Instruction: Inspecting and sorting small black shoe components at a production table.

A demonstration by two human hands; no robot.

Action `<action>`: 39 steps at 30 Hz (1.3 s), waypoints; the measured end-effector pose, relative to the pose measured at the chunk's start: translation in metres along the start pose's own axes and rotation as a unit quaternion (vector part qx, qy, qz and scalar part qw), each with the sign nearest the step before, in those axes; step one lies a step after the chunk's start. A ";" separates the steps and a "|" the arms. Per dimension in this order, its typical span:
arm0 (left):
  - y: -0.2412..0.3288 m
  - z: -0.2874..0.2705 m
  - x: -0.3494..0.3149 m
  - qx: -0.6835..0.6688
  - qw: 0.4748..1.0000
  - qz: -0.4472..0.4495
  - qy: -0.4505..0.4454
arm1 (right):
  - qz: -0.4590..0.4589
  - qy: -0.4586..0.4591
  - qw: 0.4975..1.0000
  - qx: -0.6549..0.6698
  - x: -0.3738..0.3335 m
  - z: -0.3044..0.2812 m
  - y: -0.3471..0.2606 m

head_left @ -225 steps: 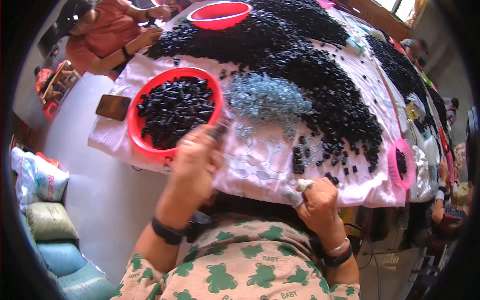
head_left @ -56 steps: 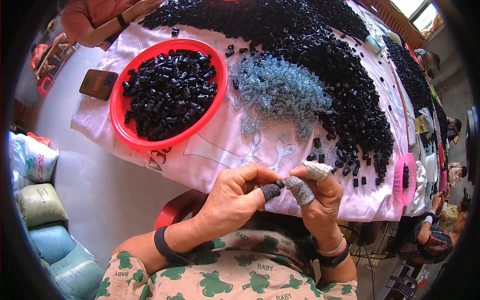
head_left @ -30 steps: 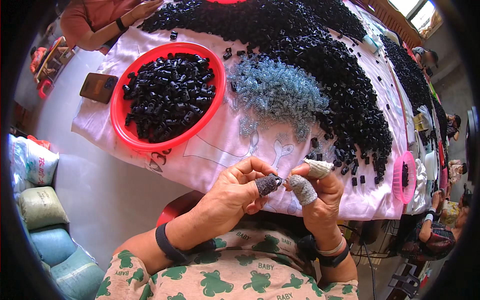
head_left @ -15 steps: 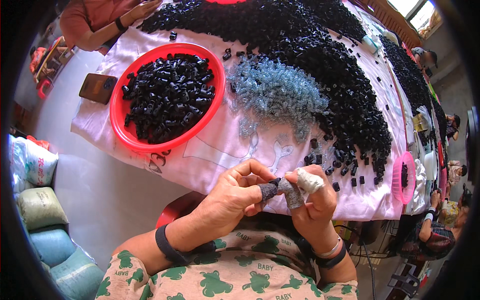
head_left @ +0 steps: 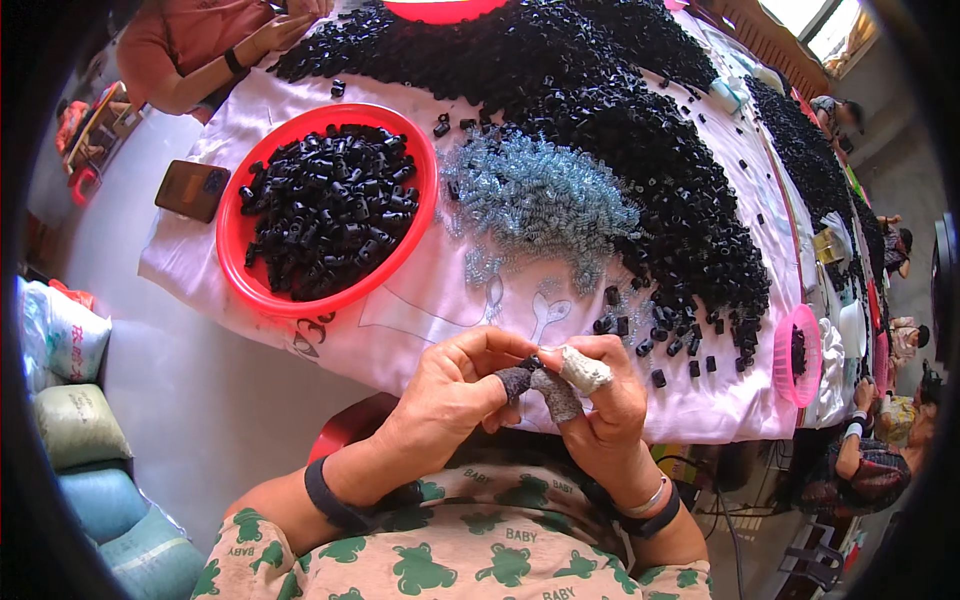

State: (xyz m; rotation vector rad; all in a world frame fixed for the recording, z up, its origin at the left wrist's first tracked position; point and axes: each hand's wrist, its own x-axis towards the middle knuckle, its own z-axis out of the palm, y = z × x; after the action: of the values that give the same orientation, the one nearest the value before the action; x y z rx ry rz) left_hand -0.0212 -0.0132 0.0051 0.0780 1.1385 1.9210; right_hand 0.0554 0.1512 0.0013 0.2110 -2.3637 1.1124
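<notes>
Covering cloth [head_left: 715,400]: pale pink, spread wide, bare patches along near edge.
Black heap [head_left: 640,170]: loose small plastic bits, running from far end down the right side; strays scattered along its front.
Co-worker [head_left: 185,50]: in salmon, far left of cloth, hands by the heap's edge.
Stacked sacks [head_left: 85,425]: green and blue ones, lower left, apart from cloth.
Red basin [head_left: 290,303]: left part of cloth, loaded with black pieces [head_left: 330,205].
Spring heap [head_left: 540,195]: shiny bluish coils, between red basin and black heap, meeting the latter.
Pink basket [head_left: 800,392]: right edge of cloth, some dark contents.
Left hand [head_left: 450,385]: thumb and forefinger pinched on a small black part [head_left: 535,362].
Right hand [head_left: 613,410]: fingers bent, tips meeting the left's; can't tell from here if gripping.
Phone [head_left: 192,191]: lying just left of red basin.
Finger wraps [head_left: 585,370]: white and grey on right hand, darker grey on left thumb.
Small black part: at the joined fingertips, above cloth's near edge, mostly hidden.
</notes>
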 end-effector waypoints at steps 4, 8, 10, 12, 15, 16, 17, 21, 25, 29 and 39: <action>0.000 0.001 0.000 0.065 0.998 0.014 -0.008 | -0.010 0.006 1.000 -0.023 0.000 -0.002 0.001; 0.000 0.000 0.001 0.078 0.997 0.027 -0.007 | -0.007 -0.008 1.000 -0.014 -0.002 -0.002 0.001; -0.001 0.000 -0.001 0.075 0.997 0.029 -0.005 | -0.010 -0.010 1.000 -0.013 -0.003 -0.001 0.000; 0.000 0.001 -0.001 0.079 0.996 0.034 -0.007 | 0.006 0.005 1.000 -0.008 -0.003 0.000 -0.002; -0.001 0.001 -0.001 0.085 0.995 0.043 -0.008 | 0.000 0.002 1.000 -0.014 -0.002 -0.001 -0.003; -0.002 0.001 -0.001 0.087 0.995 0.045 -0.006 | -0.001 0.002 1.000 -0.013 -0.003 -0.001 -0.001; -0.001 0.001 -0.001 0.087 0.995 0.045 -0.006 | -0.017 -0.005 1.000 -0.019 -0.003 -0.001 0.001; 0.000 0.001 0.000 0.092 0.995 0.034 -0.002 | -0.040 -0.010 0.999 -0.006 -0.002 0.001 0.003; -0.002 0.003 -0.001 0.063 0.997 0.036 -0.009 | 0.012 -0.007 1.000 0.023 -0.004 -0.001 -0.003; 0.001 0.006 -0.001 0.061 0.998 0.029 0.012 | 0.006 -0.003 1.000 0.030 -0.007 0.005 0.002; -0.006 -0.007 0.006 0.046 0.997 0.041 0.038 | -0.021 -0.018 0.995 -0.091 -0.002 -0.006 0.004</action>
State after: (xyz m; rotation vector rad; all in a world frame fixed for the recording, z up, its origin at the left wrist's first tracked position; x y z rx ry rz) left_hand -0.0245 -0.0127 -0.0055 0.1049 1.2917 1.9578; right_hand 0.0585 0.1582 0.0008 0.2168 -2.4635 0.8737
